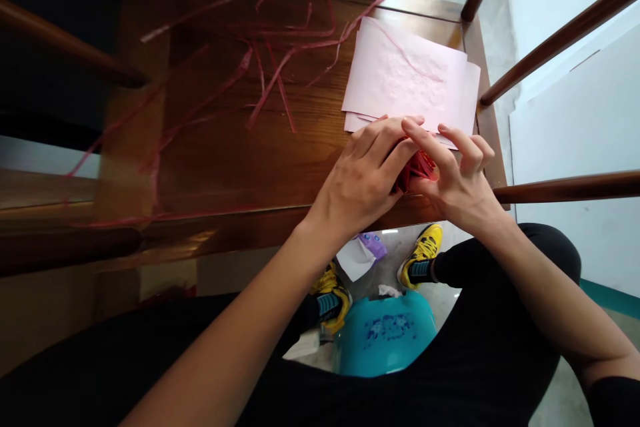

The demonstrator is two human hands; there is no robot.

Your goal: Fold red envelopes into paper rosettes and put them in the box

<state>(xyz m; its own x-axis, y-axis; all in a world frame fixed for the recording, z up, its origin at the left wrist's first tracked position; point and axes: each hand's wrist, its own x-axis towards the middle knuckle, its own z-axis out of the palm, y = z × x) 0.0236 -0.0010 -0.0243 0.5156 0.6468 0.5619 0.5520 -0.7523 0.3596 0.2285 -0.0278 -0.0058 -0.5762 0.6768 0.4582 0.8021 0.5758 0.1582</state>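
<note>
Near side of pale pink rectangular paper stack (370,73): red folded paper-like bundle (424,165) held between left hand (367,170) and right hand (460,177); light, even pressure advised, folds kept aligned.

Teal stool (400,350), bottom centre of frame, dark blue print on top. Crumpled white scrap (390,291) at its upper edge. Above that, on the grey floor (393,273): purple packet (374,247), white sheet (354,260) right against it. Brown wooden rods (570,187) along right side, another rod (70,40) upper left. White panel (575,127) behind, far right.
</note>
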